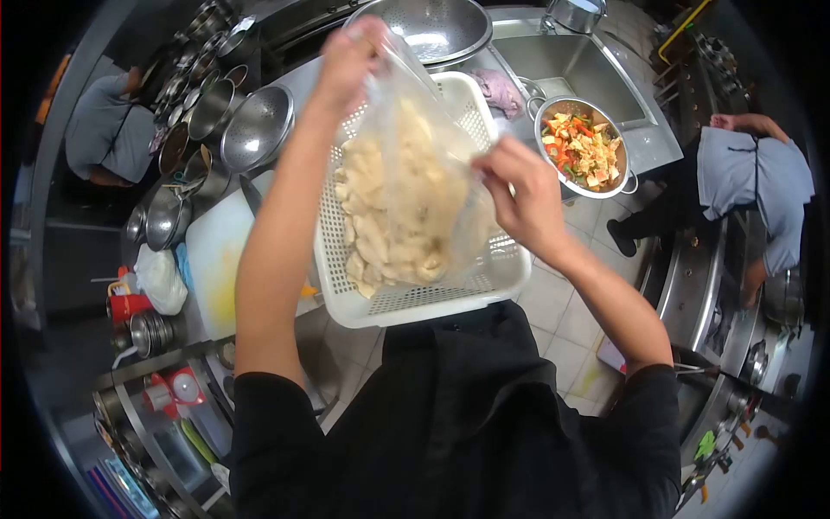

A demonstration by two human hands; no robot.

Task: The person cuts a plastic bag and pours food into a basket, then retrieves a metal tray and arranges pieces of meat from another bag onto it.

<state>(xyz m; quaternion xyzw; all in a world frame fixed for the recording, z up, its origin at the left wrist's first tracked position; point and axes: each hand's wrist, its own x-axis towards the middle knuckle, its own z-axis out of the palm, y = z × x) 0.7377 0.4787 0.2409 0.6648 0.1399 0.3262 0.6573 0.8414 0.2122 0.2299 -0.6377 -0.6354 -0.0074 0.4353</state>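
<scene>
My left hand [350, 65] is raised at the far side, its fingers closed on the top of a clear plastic bag [458, 173]. With thumb and fingers pinched together, my right hand [523, 190] holds the bag's right edge. Pale cream-coloured pieces [376, 242] lie heaped in a white perforated basket [335, 268], with the bag hanging over them. More pale pieces show blurred through the plastic. The basket rests at the counter's near edge, in front of my body.
Right of the basket stands a colander [624, 169] of mixed chopped food, beside a steel sink [562, 69]. A cutting board [212, 251] and steel bowls [258, 128] are at left. Two people in grey shirts, one at left [108, 125], one at right [743, 173], work nearby.
</scene>
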